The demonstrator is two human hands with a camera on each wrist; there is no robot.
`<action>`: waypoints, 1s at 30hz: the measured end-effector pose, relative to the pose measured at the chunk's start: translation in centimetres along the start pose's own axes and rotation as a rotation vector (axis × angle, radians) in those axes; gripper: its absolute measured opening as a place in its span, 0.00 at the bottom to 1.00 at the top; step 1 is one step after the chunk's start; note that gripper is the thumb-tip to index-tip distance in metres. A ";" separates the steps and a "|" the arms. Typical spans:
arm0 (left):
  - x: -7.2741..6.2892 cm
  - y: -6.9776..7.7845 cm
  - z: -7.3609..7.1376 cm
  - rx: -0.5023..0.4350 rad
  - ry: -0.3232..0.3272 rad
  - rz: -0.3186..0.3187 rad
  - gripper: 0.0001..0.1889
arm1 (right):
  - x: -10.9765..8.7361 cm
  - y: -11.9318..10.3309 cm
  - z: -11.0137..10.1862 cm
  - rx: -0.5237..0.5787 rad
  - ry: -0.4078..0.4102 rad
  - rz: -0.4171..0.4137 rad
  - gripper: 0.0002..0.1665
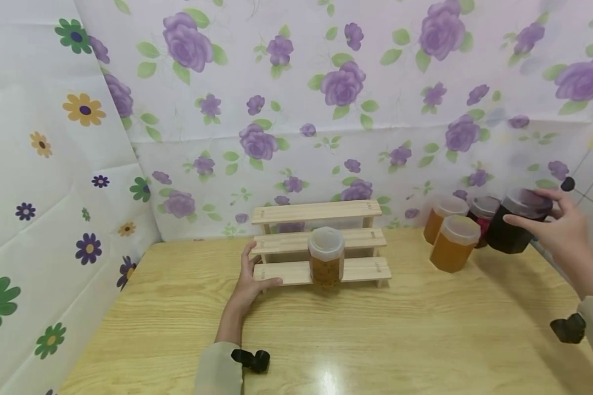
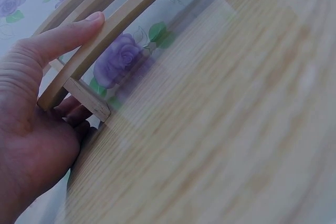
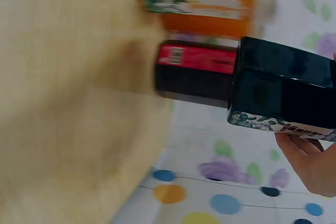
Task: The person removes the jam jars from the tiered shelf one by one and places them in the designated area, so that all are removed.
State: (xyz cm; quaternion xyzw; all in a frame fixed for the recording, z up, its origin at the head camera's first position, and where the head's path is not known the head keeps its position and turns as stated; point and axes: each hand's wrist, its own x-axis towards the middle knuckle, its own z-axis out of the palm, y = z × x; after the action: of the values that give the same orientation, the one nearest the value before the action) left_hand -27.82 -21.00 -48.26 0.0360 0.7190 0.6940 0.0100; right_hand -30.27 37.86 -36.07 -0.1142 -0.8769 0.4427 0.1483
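My left hand (image 1: 249,282) grips the left end of a three-step wooden rack (image 1: 365,269). In the left wrist view the thumb of the left hand (image 2: 37,114) lies along the lowest board (image 2: 126,22), with fingers curled beneath its end. A jar with amber contents and a pale lid (image 1: 326,263) stands at the middle of the rack's front. At the right, my right hand (image 1: 565,225) holds a dark jar (image 1: 511,227) around its upper part. The right wrist view shows the dark jar (image 3: 286,87) off the table, part of the hand hidden behind it.
Two orange jars (image 1: 454,247) and a smaller dark jar with a red label (image 1: 483,211) stand near the back right, close to the held jar. Floral sheeting (image 1: 296,109) rises behind the wooden table (image 1: 375,340); more sheeting (image 1: 39,164) hangs at the left.
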 end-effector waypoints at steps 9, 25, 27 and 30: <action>0.5 0.4 0.7 0.000 -0.012 0.005 0.59 | -0.5 4.0 1.8 -0.028 -0.010 -0.018 0.50; -0.4 0.1 -0.2 0.029 -0.006 0.013 0.58 | -0.8 5.0 6.5 0.071 0.025 -0.043 0.48; -0.3 0.0 -0.1 0.029 -0.005 0.006 0.58 | -0.8 5.1 6.4 0.075 0.017 -0.027 0.49; -0.2 0.1 0.0 0.034 -0.004 0.007 0.58 | -0.8 4.9 6.4 0.080 0.000 -0.022 0.52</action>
State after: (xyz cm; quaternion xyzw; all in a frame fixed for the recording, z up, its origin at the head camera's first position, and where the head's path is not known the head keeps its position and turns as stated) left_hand -27.64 -21.02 -48.19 0.0400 0.7307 0.6815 0.0087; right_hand -31.52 35.74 -43.75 -0.0986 -0.8598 0.4757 0.1573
